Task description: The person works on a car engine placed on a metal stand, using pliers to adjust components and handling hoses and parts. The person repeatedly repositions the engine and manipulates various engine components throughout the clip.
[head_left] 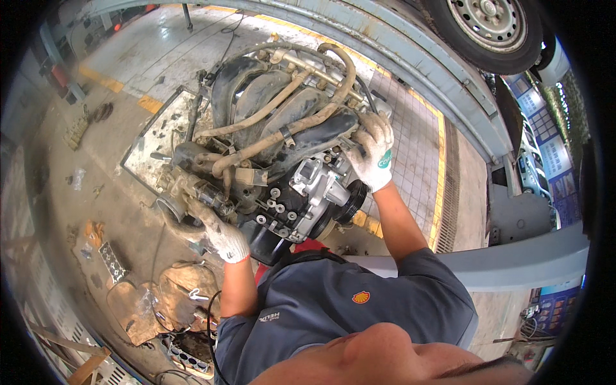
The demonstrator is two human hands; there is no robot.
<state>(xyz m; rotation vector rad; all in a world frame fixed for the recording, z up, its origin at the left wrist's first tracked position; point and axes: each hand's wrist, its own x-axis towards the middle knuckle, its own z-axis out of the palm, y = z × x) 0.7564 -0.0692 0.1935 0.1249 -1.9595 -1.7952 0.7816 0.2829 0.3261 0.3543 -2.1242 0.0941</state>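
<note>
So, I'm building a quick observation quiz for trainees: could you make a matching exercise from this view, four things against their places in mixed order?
Things
1. Left grip
2. Wheel
3. Right grip
4. Metal part with a row of round holes

Places
A. At the right end of the black manifold
B. Lower left of the view
C. At the round metal housing
D. Upper right, beyond the grey beam

Pairs: 1-C, 2-D, 3-A, 4-B
</note>
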